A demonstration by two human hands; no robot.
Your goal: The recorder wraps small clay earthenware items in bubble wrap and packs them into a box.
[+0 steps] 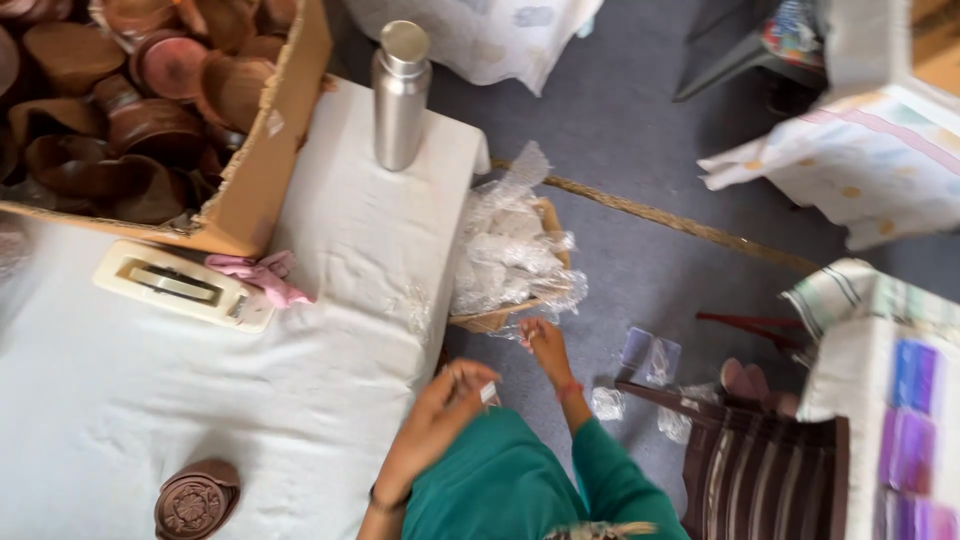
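beside the worktop (200, 400), low at its edge, the left hand (440, 415) is curled narrow around a small pale piece (489, 393) pinched at the fingertips; what the piece is cannot be told. just beyond it the right hand (545, 345) reaches out, fingers closed on clear plastic wrap (510, 250) spilling from a woven basket (500, 318) on the grey floor. further left of the hands, on the white-covered worktop, lie a carved brown round box (195, 500), a cream tape dispenser (180, 285) and a pink cloth (265, 275). beyond them stand a steel bottle (400, 95) and a cardboard box (260, 170) full of brown wooden pieces.
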